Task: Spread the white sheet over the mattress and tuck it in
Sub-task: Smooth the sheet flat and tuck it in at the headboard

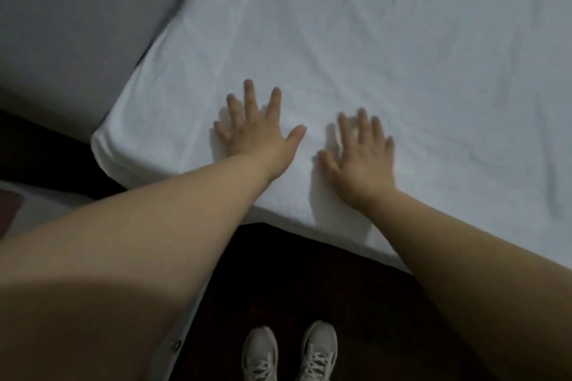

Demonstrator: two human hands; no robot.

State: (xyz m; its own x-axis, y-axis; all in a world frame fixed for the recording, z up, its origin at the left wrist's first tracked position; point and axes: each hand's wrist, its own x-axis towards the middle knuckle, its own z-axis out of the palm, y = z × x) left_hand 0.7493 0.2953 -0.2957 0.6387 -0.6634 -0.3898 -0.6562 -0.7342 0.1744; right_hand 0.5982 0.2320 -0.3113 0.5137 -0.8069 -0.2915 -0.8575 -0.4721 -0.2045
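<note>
One white sheet, two flat hands (left hand, right hand), two grey shoes

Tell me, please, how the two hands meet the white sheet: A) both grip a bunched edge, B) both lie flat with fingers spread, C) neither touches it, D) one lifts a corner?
B: the left hand and the right hand lie palm-down, fingers spread, on the white sheet.

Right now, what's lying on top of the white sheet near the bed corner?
Both hands lie flat with fingers spread on the white sheet: left hand nearer the corner, right hand beside it. Only creases otherwise. The mattress beneath is fully covered, so unseen.
</note>
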